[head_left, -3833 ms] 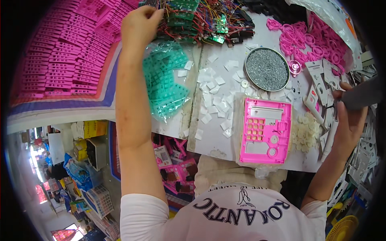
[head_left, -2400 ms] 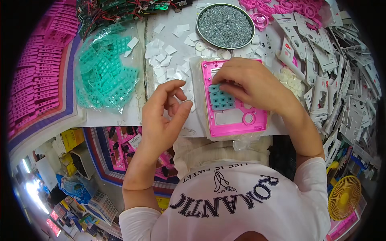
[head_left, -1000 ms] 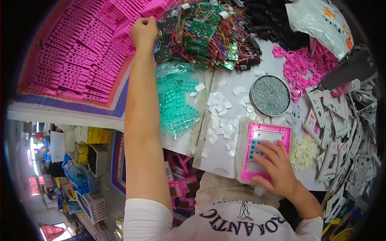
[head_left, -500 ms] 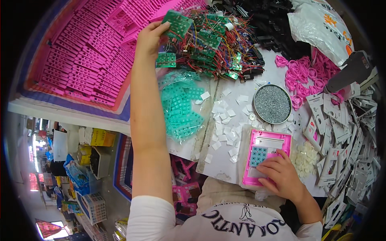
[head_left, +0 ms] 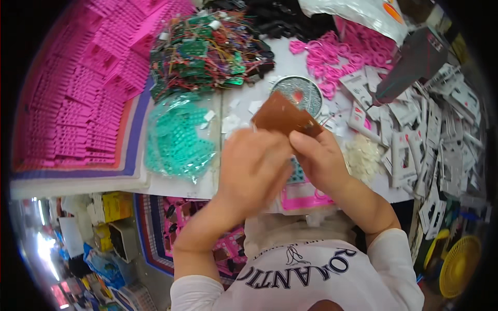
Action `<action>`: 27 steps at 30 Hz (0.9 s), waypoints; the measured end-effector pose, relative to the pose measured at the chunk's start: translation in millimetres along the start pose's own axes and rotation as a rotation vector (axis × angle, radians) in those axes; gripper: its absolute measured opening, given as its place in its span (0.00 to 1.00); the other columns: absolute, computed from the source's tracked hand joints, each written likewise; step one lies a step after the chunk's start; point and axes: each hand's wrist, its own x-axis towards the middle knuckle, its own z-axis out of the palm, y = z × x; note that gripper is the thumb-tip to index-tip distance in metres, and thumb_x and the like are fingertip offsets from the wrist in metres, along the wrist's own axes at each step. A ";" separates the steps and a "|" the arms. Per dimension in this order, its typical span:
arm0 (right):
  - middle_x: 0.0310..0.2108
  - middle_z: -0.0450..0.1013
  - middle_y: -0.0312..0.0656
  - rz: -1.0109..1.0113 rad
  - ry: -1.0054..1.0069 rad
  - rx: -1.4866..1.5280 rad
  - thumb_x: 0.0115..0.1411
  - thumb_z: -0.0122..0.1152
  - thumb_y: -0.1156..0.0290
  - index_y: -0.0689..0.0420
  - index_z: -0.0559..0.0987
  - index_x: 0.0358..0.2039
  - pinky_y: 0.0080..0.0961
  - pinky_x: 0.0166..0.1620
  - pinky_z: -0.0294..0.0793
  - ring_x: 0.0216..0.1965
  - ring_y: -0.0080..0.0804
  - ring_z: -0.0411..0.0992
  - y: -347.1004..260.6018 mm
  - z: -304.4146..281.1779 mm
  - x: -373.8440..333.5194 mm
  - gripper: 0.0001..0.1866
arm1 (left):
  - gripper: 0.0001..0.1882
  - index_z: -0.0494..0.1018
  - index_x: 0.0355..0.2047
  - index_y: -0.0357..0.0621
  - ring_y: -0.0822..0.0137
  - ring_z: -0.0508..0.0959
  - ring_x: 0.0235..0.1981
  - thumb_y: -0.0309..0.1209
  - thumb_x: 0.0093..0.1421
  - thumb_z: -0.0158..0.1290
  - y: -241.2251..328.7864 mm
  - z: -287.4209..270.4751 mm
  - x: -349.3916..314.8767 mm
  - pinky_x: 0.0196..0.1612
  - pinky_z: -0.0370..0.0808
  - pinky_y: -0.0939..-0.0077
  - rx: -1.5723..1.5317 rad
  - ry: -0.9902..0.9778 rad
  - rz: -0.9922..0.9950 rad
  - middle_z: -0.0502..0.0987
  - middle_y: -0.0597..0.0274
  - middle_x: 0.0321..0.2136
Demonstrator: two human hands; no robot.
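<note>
A circuit board point(head_left: 282, 115), its brown side showing, is held up over the table in my right hand point(head_left: 324, 160), thumb on its near edge. My left hand point(head_left: 254, 168) is close beside it at the left, smeared by motion, so its fingers do not show clearly. Below both hands lies a pink plastic casing point(head_left: 306, 199), largely covered by them. Part of a teal rubber keypad point(head_left: 296, 173) shows in the casing. Behind the board stands a round tin of small silver screws point(head_left: 306, 93), partly hidden by it.
At far left is a crate of pink casings point(head_left: 83, 114). Wired circuit boards point(head_left: 202, 52) are heaped behind a bag of teal keypads point(head_left: 181, 137). Pink rings point(head_left: 342, 57), an electric screwdriver point(head_left: 410, 67), cream pieces point(head_left: 363, 158) and white-grey plastic parts point(head_left: 415, 145) crowd the right.
My left hand has come back from the board heap to the casing. My right hand has risen off the casing and now holds a circuit board. The view has shifted.
</note>
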 end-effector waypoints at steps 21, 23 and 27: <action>0.26 0.75 0.32 0.132 0.047 -0.295 0.74 0.51 0.56 0.62 0.78 0.47 0.18 0.24 0.70 0.21 0.17 0.72 14.2 -3.8 -14.7 0.20 | 0.23 0.69 0.57 0.34 0.71 0.76 0.49 0.26 0.65 0.60 22.7 61.3 -69.3 0.54 0.72 0.73 -1.367 0.370 -1.068 0.77 0.59 0.50; 0.26 0.75 0.32 0.201 -0.114 -0.389 0.73 0.54 0.57 0.62 0.78 0.47 0.17 0.26 0.70 0.22 0.17 0.73 9.9 -9.7 -14.2 0.19 | 0.18 0.73 0.54 0.34 0.72 0.77 0.46 0.27 0.65 0.60 19.6 53.7 -68.5 0.53 0.73 0.75 -1.153 0.386 -1.012 0.79 0.61 0.46; 0.25 0.75 0.32 0.369 -0.234 -0.223 0.71 0.56 0.58 0.60 0.79 0.46 0.16 0.26 0.69 0.22 0.16 0.74 1.4 -23.4 -15.1 0.17 | 0.07 0.77 0.38 0.35 0.78 0.75 0.38 0.28 0.66 0.60 -6.8 22.0 -64.7 0.42 0.72 0.80 -0.917 0.130 -0.976 0.80 0.67 0.35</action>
